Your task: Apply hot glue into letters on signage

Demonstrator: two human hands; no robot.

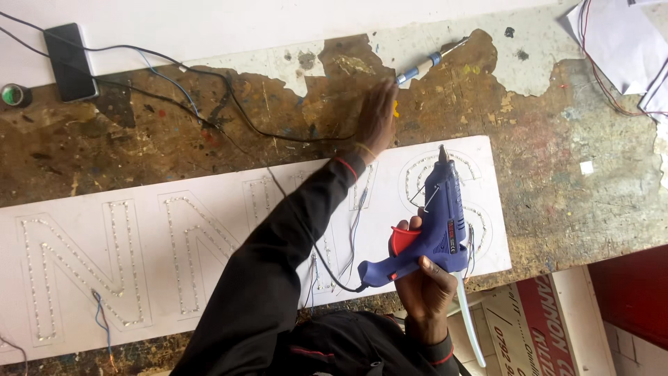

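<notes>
The right hand [424,282] sits at lower centre of the frame, wrapped around the grip of a blue glue gun [435,223] with 1 finger by the red trigger. The gun's long axis runs nearly straight up the frame, with the nozzle at the top. It hovers over the right end of a long white sign board [209,251] whose outlined letters are filled with rows of small lights. A clear glue stick [470,317] trails out of the gun's back toward the lower right, and the gun's dark cord leaves the handle to the left.

The left hand [377,115] is stretched up past the board's upper edge onto the bare, peeling desk [557,174] at upper centre. Its fingers are extended and flat, holding nothing that I can see; a bit of yellow shows at its right edge, too small to identify.

Just beyond the left fingertips, to the upper right, lies a soldering iron [431,59] with a blue and white handle. Its long axis slants from lower left to upper right, and the handle end is the end closest to the hand. The left hand is far nearer to it than the right, which is well apart below.

A black cable [229,97] snakes across the desk from the upper left to the left hand. A phone [69,61] and a tape roll [12,95] lie at far upper left, and papers [619,42] at upper right.
</notes>
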